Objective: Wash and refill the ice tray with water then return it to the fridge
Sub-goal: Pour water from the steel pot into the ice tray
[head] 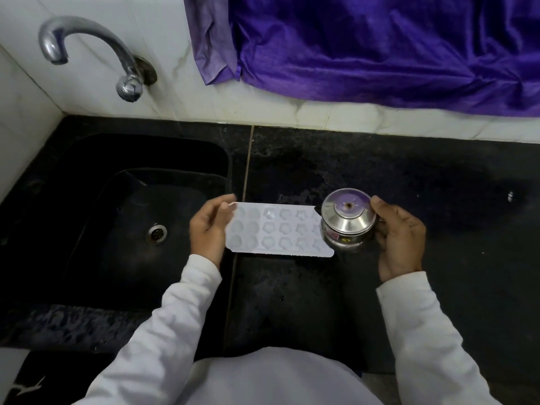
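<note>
A white ice tray (274, 229) with several shaped cavities is held flat over the black counter, just right of the sink. My left hand (209, 226) grips its left end, thumb on top. My right hand (399, 238) holds a small steel pot (347, 222), tipped on its side with its base toward the camera, over the tray's right end. Whether water is in the cavities I cannot tell.
A black sink (117, 217) with a metal drain (157, 233) lies at the left, under a curved chrome tap (87, 51) on the white tiled wall. Black counter (409, 176) stretches right. Purple cloth (380, 45) hangs at the back.
</note>
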`<state>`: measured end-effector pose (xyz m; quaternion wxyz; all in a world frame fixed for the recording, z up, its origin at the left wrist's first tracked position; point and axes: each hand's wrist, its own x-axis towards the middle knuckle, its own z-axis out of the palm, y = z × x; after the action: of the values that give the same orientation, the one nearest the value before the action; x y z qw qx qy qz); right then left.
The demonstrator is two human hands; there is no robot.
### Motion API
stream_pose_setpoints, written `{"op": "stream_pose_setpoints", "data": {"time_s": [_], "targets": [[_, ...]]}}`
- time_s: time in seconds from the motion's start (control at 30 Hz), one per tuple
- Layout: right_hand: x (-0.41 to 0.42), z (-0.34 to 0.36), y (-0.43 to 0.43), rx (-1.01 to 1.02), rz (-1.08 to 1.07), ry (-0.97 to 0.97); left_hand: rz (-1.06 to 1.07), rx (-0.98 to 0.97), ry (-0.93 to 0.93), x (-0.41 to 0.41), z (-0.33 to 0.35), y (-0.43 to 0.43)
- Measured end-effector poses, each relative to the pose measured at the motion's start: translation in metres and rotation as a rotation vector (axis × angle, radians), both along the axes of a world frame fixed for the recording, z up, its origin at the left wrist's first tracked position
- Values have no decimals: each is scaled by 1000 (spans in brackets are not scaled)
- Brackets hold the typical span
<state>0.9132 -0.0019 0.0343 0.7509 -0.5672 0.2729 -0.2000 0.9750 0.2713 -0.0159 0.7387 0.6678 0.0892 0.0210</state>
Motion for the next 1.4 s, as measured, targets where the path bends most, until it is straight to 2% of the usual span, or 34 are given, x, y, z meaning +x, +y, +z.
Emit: {"op": "stream_pose_setpoints", "data": {"time_s": [0.17, 0.37, 0.57, 0.83, 1.13, 1.4], "targets": [[16, 3, 36, 66, 133, -7, -207, -95, 28, -5, 44, -41], [35, 5, 78, 94, 244, -13, -147, -225, 129, -13, 48, -42], [57, -2, 94, 150, 457, -35, -56, -274, 168, 5, 43, -25], [125, -7, 94, -50, 687, 32, -88, -334, 237, 63, 45, -8], [212, -25, 96, -108, 647, 117, -140, -374, 285, 145, 37, -2], [251, -58, 96, -195, 584, 171, -132, -334, 334, 187, 16, -7]]}}
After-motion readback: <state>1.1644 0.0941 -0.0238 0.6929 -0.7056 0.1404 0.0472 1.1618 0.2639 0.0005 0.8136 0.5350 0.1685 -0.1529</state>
